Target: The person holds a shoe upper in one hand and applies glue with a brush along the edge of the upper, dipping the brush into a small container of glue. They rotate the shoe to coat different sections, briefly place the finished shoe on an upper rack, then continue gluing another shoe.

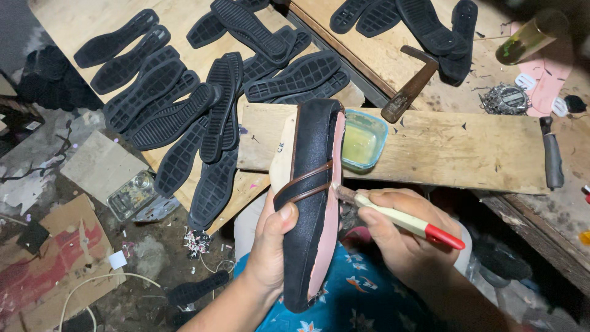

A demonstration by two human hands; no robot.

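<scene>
The black shoe upper [310, 197], on its last, stands tilted over the lap, the left hand [270, 246] clasped tight around it. The right hand [399, 237] pinches a glue brush [399, 218] closed-fingered, bristles touching the pink edge: gluing appears underway. Continuing likely calls for steady strokes, perhaps recharging from the glue tub [364, 140].

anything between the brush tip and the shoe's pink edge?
Nothing visible. The right hand holds the brush with its tip at the pink edge of the shoe, which the left hand grips.
</scene>
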